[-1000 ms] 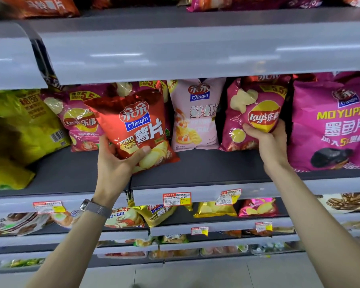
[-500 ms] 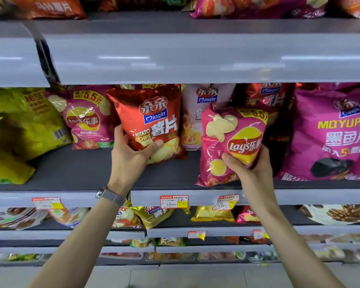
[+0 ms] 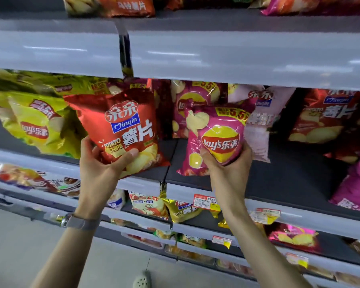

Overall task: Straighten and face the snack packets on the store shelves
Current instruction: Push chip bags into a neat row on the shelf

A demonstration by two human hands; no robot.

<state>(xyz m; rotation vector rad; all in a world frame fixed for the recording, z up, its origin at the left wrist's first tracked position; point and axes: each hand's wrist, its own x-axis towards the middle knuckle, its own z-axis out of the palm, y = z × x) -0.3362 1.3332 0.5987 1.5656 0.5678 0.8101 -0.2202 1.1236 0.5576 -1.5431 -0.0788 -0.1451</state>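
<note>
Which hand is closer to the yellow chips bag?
Left. The left hand, gripping the red Qinqin bag, is just right of the yellow Lay's bag. The right hand holds the pink Lay's bag farther right.

This is a shop, in a snack aisle. Long grey shelves (image 3: 247,59) run in tiers one above another, each stocked with printed snack packets: yellow packets (image 3: 35,125), a red packet (image 3: 125,125), a pink packet (image 3: 220,138), with several of the same brand side by side. Paper price tags (image 3: 205,201) with yellow corners sit along the shelf fronts. Below lies a pale floor (image 3: 19,246).
</note>
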